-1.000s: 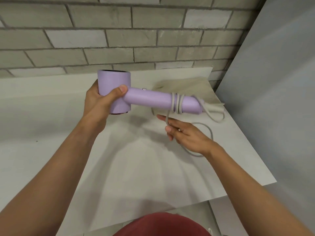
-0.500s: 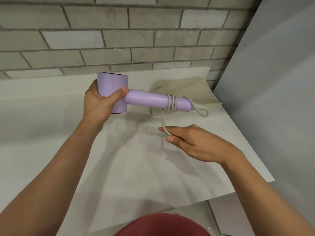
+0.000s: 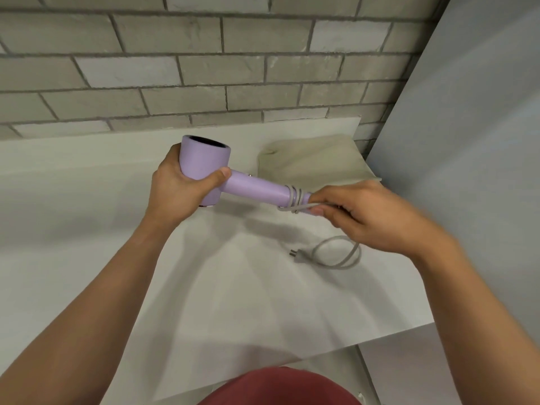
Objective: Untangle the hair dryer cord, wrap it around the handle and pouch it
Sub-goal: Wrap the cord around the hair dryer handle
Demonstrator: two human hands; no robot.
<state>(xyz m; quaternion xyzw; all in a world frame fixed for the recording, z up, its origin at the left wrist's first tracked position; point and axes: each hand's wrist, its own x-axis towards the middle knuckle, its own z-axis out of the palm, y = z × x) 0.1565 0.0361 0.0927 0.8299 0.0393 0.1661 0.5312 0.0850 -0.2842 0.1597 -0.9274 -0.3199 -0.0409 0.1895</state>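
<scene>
Head view: my right hand (image 3: 371, 214) has risen from below to the handle end, gripping the cord (image 3: 295, 206).
Left hand (image 3: 181, 188) stays clamped on the hair dryer (image 3: 204, 159); I judge another wrap starting, plug (image 3: 296, 255) loose on the table (image 3: 233, 302).

Both bare forearms reach forward from the lower corners. The left hand (image 3: 181, 185) is wrapped around the hair dryer (image 3: 204, 159), thumb laid across the front, wrist slightly bent. The right hand (image 3: 371, 214), knuckles up, is closed at the handle's end, thumb and fingers pinching the cord (image 3: 295, 207) against it.
</scene>
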